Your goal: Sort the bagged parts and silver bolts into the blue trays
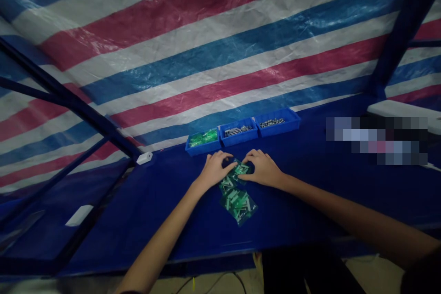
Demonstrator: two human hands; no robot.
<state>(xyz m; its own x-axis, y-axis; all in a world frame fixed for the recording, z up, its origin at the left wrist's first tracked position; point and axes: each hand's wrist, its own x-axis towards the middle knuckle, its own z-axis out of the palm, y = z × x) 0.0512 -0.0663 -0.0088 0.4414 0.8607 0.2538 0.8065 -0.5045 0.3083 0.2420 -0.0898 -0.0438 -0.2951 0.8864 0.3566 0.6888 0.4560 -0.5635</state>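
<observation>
Several small clear plastic bags lie on the blue table in front of me, with green pieces and pale, rod-like parts inside. My left hand (pixel 216 170) is at the left of the upper bag (pixel 241 171), thumb and forefinger curled against its edge. From the other side my right hand (pixel 263 168) grips the same bag, with the thumb on its lower right and the fingers bent at its top. Closer to me lies another filled bag (pixel 239 205), touched by neither hand. A further bag (pixel 227 184) lies partly under the upper one.
Behind my hands stand three blue bins: one with green packets (pixel 204 138), one with metal rods (pixel 238 132), one with small metal parts (pixel 272 122). A white box-shaped object (pixel 144 158) sits at left. Blue frame posts and a striped sheet (pixel 220 59) enclose the table (pixel 138 220).
</observation>
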